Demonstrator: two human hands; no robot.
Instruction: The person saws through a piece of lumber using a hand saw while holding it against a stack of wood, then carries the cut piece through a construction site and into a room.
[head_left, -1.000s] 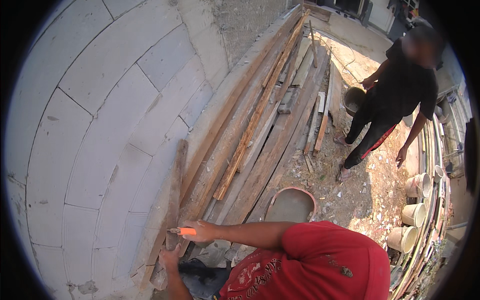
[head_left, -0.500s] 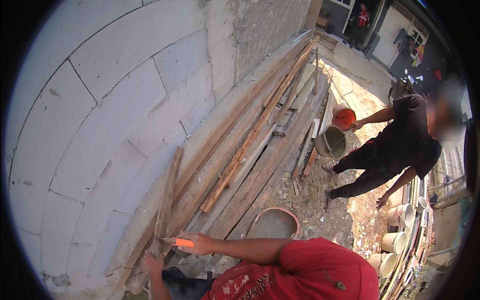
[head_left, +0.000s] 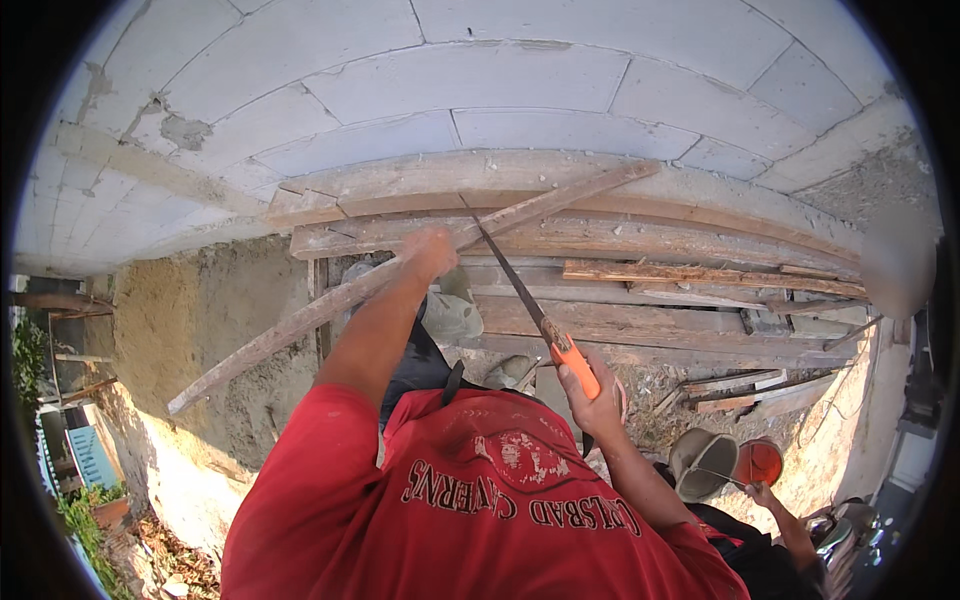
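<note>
My left hand (head_left: 432, 250) is clamped on a long wooden slat (head_left: 400, 275), fingers curled over its upper edge and pressed together. The slat lies tilted across the stack of planks (head_left: 640, 320), its high end toward one o'clock near the block wall (head_left: 480, 90) and its low end out at eight o'clock over the sandy ground (head_left: 200, 310).

My right hand (head_left: 597, 400) is wrapped tight round the orange handle of a handsaw (head_left: 528, 300), fingers closed on the grip. The blade runs up toward eleven o'clock and its tip meets the slat just beside my left hand, at about three o'clock from it.

My shoe (head_left: 450, 310) rests on the planks just below my left hand, at six o'clock from it.

At four o'clock from my right hand, another person's hand (head_left: 762, 495) holds an orange bucket (head_left: 758, 462) just beside a grey bucket (head_left: 703, 462).
</note>
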